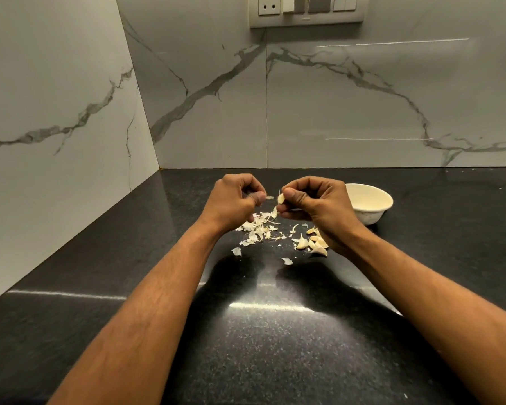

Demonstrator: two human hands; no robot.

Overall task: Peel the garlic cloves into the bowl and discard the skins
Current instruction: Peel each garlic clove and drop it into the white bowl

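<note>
My right hand (313,204) pinches a pale garlic clove (280,198) between thumb and fingers, above the counter. A strip of skin (274,213) hangs down from the clove. My left hand (236,200) is curled beside it and pinches a small bit of skin (269,197) at its fingertips. Below the hands lies a heap of torn white skins (257,229). Several unpeeled cloves (313,243) lie under my right wrist. A cream bowl (368,201) stands to the right, behind my right hand; what it holds is hidden from view.
The black speckled counter (260,331) runs into a corner of marble walls (348,106) at left and back. A switch and socket panel (307,10) hangs high on the back wall. Two stray skin flakes (236,251) lie nearer to me.
</note>
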